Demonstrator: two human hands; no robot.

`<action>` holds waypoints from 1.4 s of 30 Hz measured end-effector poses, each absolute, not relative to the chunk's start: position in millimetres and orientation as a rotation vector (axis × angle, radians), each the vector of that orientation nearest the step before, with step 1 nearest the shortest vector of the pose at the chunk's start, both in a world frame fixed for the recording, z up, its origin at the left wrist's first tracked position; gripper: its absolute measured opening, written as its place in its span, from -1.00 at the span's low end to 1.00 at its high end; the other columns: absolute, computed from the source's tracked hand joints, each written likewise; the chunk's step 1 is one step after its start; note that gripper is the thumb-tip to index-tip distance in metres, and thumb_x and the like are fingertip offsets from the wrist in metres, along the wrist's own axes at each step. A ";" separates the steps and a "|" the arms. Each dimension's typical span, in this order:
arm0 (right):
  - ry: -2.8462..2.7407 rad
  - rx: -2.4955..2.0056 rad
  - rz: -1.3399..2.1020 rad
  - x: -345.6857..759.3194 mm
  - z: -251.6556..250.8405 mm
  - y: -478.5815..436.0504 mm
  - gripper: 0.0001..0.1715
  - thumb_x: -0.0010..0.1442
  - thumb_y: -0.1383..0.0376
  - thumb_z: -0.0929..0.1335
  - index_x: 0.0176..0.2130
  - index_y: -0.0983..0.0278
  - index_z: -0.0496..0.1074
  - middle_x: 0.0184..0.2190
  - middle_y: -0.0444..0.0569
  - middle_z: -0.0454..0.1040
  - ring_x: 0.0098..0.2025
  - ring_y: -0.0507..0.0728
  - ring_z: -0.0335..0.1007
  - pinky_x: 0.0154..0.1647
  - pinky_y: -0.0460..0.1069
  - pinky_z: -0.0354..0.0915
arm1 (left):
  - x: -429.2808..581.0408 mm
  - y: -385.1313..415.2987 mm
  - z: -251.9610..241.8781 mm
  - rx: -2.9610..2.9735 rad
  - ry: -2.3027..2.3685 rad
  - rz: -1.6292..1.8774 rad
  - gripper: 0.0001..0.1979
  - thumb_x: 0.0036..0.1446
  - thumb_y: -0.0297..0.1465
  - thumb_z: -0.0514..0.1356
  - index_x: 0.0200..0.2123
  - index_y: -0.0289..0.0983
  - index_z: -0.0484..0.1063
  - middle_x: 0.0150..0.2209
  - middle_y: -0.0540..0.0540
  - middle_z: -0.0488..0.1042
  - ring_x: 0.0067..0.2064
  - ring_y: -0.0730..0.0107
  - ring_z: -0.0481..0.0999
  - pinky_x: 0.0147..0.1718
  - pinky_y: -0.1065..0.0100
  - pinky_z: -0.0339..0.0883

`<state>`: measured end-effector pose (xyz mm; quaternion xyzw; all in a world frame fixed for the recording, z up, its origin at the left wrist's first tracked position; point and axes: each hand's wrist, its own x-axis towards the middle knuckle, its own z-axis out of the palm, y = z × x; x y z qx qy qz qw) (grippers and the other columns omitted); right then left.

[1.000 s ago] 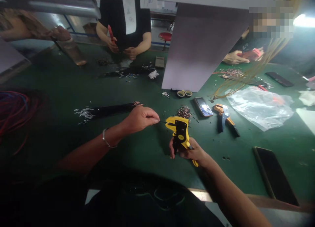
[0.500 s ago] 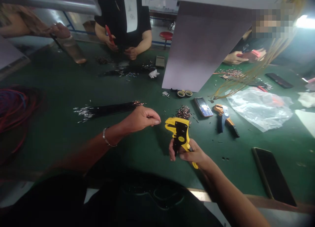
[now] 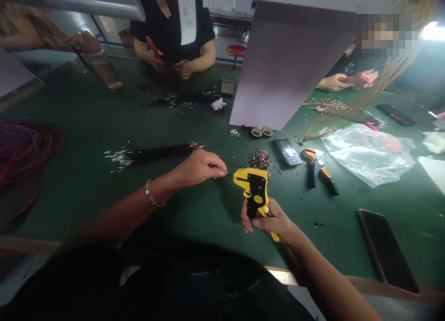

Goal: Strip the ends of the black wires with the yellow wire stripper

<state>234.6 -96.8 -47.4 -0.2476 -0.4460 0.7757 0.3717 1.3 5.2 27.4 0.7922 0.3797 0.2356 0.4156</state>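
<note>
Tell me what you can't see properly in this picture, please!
All in the head view:
The thin wire: the left hand hides one end.
The yellow wire stripper: the right hand covers its handle.
The keypad phone: its screen is too small to read.
The co-worker: cut off by the top edge.
The grey panel: hides what lies behind it.
The pixelated patch: blurred, so its content is unreadable.

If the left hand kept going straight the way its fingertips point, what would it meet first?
The yellow wire stripper held in the right hand. The thin wire pinched by the left hand already points at the stripper's head, though depth is hard to judge from this view.
</note>
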 end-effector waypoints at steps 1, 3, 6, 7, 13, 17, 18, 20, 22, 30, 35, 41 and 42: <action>-1.130 -0.650 1.989 234.4 -47.1 -98.0 -0.73 -0.02 0.27 0.50 -0.32 0.36 0.43 -0.52 -0.09 0.40 -0.55 0.03 0.30 -0.46 0.02 0.34 | 1.3 5.2 27.8 1.992 0.955 0.592 -0.90 0.01 -0.45 0.24 -0.46 -0.31 0.58 -0.52 -0.02 0.54 -0.46 0.50 0.46 -0.43 0.47 0.31; -1.109 -0.683 1.986 233.9 -46.3 -100.4 -0.72 -0.01 0.26 0.51 -0.34 0.36 0.43 -0.55 -0.11 0.38 -0.57 0.03 0.28 -0.48 0.02 0.33 | 1.2 5.2 28.0 1.994 0.957 0.597 -0.90 0.01 -0.45 0.24 -0.45 -0.30 0.58 -0.52 -0.02 0.53 -0.46 0.51 0.46 -0.43 0.48 0.31; -1.107 -0.719 1.971 232.4 -45.7 -103.5 -0.74 0.03 0.25 0.50 -0.36 0.36 0.41 -0.58 -0.13 0.35 -0.59 0.01 0.26 -0.51 0.00 0.32 | 0.9 6.2 26.4 1.988 0.953 0.605 -0.90 0.01 -0.45 0.24 -0.45 -0.30 0.59 -0.52 -0.02 0.54 -0.46 0.51 0.46 -0.43 0.48 0.31; -1.110 -0.722 1.969 231.7 -45.7 -104.3 -0.74 0.04 0.26 0.49 -0.36 0.36 0.41 -0.59 -0.14 0.34 -0.59 0.01 0.26 -0.52 0.00 0.31 | 0.8 6.8 25.5 1.987 0.950 0.605 -0.90 0.00 -0.45 0.24 -0.45 -0.30 0.59 -0.52 -0.02 0.54 -0.46 0.51 0.46 -0.43 0.48 0.30; -1.083 -0.771 1.937 227.7 -48.9 -109.0 -0.77 0.06 0.28 0.48 -0.34 0.34 0.40 -0.58 -0.14 0.35 -0.60 0.00 0.25 -0.56 -0.03 0.27 | 0.8 11.1 17.9 1.978 0.947 0.613 -0.89 -0.01 -0.44 0.24 -0.44 -0.30 0.59 -0.51 -0.03 0.55 -0.47 0.51 0.46 -0.44 0.47 0.31; -1.073 -0.818 1.903 225.5 -52.9 -111.5 -0.80 0.06 0.29 0.46 -0.35 0.33 0.39 -0.62 -0.18 0.32 -0.62 0.00 0.22 -0.58 -0.04 0.24 | 2.1 13.9 11.4 2.017 0.964 0.626 -0.88 0.01 -0.43 0.24 -0.43 -0.29 0.60 -0.49 -0.04 0.56 -0.45 0.49 0.48 -0.43 0.46 0.31; -1.070 -0.836 1.896 225.0 -53.5 -111.7 -0.80 0.05 0.30 0.46 -0.36 0.33 0.38 -0.62 -0.19 0.31 -0.63 -0.01 0.21 -0.59 -0.04 0.23 | 2.6 14.7 9.1 2.033 0.968 0.637 -0.88 0.01 -0.42 0.23 -0.43 -0.29 0.60 -0.49 -0.03 0.56 -0.44 0.49 0.48 -0.43 0.46 0.30; -1.051 -0.869 1.889 223.8 -54.2 -111.6 -0.79 0.03 0.31 0.46 -0.37 0.32 0.36 -0.63 -0.20 0.30 -0.64 -0.02 0.20 -0.61 -0.06 0.22 | 3.6 16.6 3.7 2.062 0.975 0.654 -0.87 0.02 -0.41 0.23 -0.43 -0.27 0.60 -0.48 -0.03 0.56 -0.44 0.49 0.47 -0.42 0.46 0.30; -1.019 -0.894 1.879 222.5 -54.5 -111.1 -0.78 0.00 0.32 0.46 -0.38 0.32 0.35 -0.62 -0.21 0.32 -0.65 -0.04 0.19 -0.63 -0.07 0.21 | 4.6 18.6 -2.1 2.077 0.988 0.659 -0.87 0.03 -0.41 0.22 -0.43 -0.27 0.59 -0.49 -0.02 0.55 -0.45 0.50 0.46 -0.41 0.45 0.29; -0.917 -0.933 1.885 217.6 -61.8 -110.9 -0.78 -0.07 0.39 0.43 -0.38 0.31 0.33 -0.60 -0.20 0.35 -0.68 -0.05 0.18 -0.69 -0.09 0.21 | 8.1 24.1 -18.2 2.140 1.008 0.649 -0.83 0.08 -0.38 0.19 -0.42 -0.28 0.59 -0.50 0.00 0.54 -0.44 0.50 0.45 -0.40 0.44 0.25; -0.859 -0.911 1.910 218.3 -62.3 -108.7 -0.81 -0.07 0.38 0.41 -0.41 0.28 0.31 -0.74 -0.29 0.24 -0.75 -0.08 0.05 -0.76 -0.14 0.10 | 10.2 25.3 -23.0 2.105 1.082 0.625 -0.83 0.06 -0.36 0.20 -0.41 -0.27 0.59 -0.58 0.03 0.50 -0.51 0.52 0.39 -0.48 0.46 0.19; -0.817 -0.896 1.909 219.3 -55.1 -103.7 -0.82 -0.08 0.40 0.41 -0.42 0.28 0.32 -0.74 -0.28 0.24 -0.75 -0.07 0.05 -0.77 -0.14 0.08 | 12.3 22.8 -22.8 2.105 1.080 0.668 -0.83 0.07 -0.38 0.18 -0.42 -0.27 0.59 -0.53 0.01 0.54 -0.46 0.50 0.44 -0.44 0.45 0.22; -0.821 -0.884 1.913 218.8 -54.5 -103.6 -0.83 -0.08 0.40 0.41 -0.42 0.28 0.33 -0.75 -0.28 0.24 -0.76 -0.07 0.05 -0.77 -0.14 0.08 | 12.8 22.2 -22.5 2.103 1.095 0.681 -0.83 0.06 -0.38 0.19 -0.43 -0.28 0.58 -0.50 0.00 0.56 -0.44 0.49 0.45 -0.42 0.44 0.23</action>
